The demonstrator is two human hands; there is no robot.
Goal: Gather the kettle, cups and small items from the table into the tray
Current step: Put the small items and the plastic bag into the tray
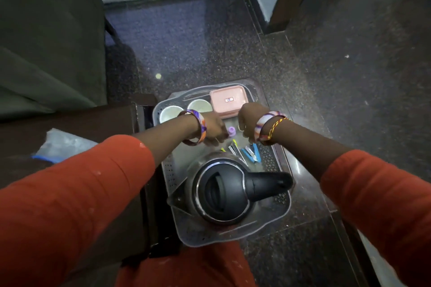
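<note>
1. Tray (278,213): clear plastic, perforated rim, rectangular.
2. Kettle (220,193): glass body, black lid shut, upright at tray's near end, handle pointing right.
3. Two white cups (169,114), (200,105): upright, side by side, far-left corner.
4. Pink lidded box (228,100): far-right corner.
5. Small purple cap (232,132), blue clips (250,152): mid-tray.

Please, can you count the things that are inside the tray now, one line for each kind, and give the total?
Kettle: 1
White cups: 2
Pink lidded box: 1
Small purple piece: 1
Blue clips: 2, as far as I can tell
Total: 7, all in the clear tray. A few thin yellow and silver bits lie beside the clips, too small to count.
</note>
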